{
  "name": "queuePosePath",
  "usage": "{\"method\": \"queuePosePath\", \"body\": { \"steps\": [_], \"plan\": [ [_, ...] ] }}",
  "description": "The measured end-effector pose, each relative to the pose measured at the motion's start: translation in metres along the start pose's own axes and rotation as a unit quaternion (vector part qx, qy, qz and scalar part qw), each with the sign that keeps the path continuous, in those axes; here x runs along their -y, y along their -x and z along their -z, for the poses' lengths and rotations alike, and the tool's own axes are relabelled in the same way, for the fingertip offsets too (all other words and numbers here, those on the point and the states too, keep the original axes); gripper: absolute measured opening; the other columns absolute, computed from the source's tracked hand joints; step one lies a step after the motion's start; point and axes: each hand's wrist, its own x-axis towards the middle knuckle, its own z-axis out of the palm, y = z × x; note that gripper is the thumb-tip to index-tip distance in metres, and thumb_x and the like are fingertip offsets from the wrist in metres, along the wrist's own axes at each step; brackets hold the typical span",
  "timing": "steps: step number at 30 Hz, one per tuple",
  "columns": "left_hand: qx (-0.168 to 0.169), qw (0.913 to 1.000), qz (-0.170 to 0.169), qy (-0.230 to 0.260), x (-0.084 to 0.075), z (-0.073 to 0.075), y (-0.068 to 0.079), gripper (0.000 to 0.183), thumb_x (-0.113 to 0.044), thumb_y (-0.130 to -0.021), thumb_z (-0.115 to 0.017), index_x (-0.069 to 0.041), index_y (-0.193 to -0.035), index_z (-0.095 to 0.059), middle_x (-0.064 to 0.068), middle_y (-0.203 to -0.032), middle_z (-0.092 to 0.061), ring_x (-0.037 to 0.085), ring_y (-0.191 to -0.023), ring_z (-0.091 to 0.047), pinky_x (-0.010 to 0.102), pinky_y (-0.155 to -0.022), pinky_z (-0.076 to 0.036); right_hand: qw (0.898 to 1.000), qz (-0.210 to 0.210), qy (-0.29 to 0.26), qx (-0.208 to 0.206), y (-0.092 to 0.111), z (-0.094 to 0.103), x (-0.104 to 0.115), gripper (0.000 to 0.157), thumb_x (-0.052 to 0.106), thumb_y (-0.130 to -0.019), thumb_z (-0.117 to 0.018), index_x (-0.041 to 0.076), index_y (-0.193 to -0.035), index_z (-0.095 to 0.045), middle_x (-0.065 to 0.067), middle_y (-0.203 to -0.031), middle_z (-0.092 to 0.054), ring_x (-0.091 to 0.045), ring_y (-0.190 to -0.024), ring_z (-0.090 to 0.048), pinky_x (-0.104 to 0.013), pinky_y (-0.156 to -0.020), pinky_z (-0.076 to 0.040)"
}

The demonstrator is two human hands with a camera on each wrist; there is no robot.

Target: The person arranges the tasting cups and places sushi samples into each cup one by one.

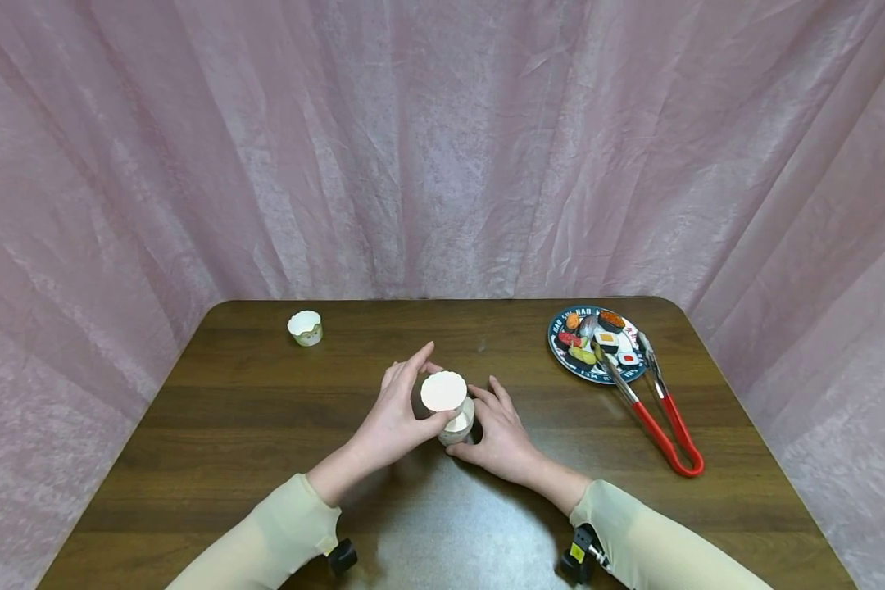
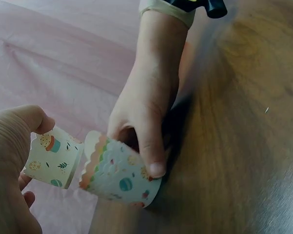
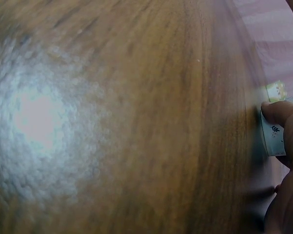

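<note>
My left hand [image 1: 391,422] pinches a white paper baking cup [image 1: 444,392] between thumb and fingers. In the left wrist view this cup [image 2: 53,158] is printed with cupcakes and leaves. My right hand [image 1: 505,438] holds a second baking cup [image 1: 457,428] low at the middle of the table, thumb on one side and fingers round the other. Its scalloped rim is orange and green in the left wrist view, where it sits just beside the first cup. From the head, the left hand's cup overlaps the back of the second one. The right wrist view shows only part of the right hand [image 3: 290,146].
Another baking cup [image 1: 306,329] stands at the back left of the wooden table [image 1: 265,426]. At the back right, a dark-rimmed plate [image 1: 558,354] bears several sushi pieces. Tongs [image 1: 667,442] with red handles lie with one tip over the plate. A pink curtain [image 1: 442,147] hangs behind.
</note>
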Motion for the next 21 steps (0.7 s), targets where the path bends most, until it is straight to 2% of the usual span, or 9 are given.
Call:
{"method": "queuePosePath", "body": {
  "steps": [9,13,21],
  "plan": [
    [-0.027,0.9990,0.019,-0.030,0.008,0.024,-0.008,0.100,-0.024,-0.081,-0.087,-0.016,-0.162,-0.028,0.001,-0.135,-0.059,0.025,-0.138,-0.033,0.058,-0.114,-0.026,1.000,-0.009,0.003,0.000,0.000,0.000,0.002,0.069,0.044,-0.074,-0.089,0.010,-0.129,-0.066,-0.016,-0.153,-0.047,-0.040,-0.153,-0.015,-0.061,-0.119,-0.018],
    [-0.035,0.9984,0.029,-0.032,0.012,0.036,-0.012,0.101,-0.024,-0.081,-0.087,-0.011,-0.162,-0.027,0.003,-0.137,-0.059,0.025,-0.137,-0.032,0.059,-0.112,-0.029,1.000,-0.007,0.002,-0.001,0.000,0.000,0.002,0.069,0.044,-0.074,-0.089,0.009,-0.129,-0.066,-0.016,-0.153,-0.047,-0.040,-0.153,-0.015,-0.061,-0.120,-0.018],
    [-0.057,0.9961,0.046,-0.049,0.025,0.062,-0.020,0.102,-0.024,-0.081,-0.087,-0.010,-0.162,-0.026,0.002,-0.136,-0.059,0.028,-0.137,-0.032,0.059,-0.113,-0.028,1.000,-0.007,-0.003,-0.002,0.001,0.000,0.001,0.071,0.043,-0.074,-0.089,0.008,-0.130,-0.065,-0.016,-0.154,-0.046,-0.039,-0.153,-0.014,-0.062,-0.119,-0.017]
  ]
}}
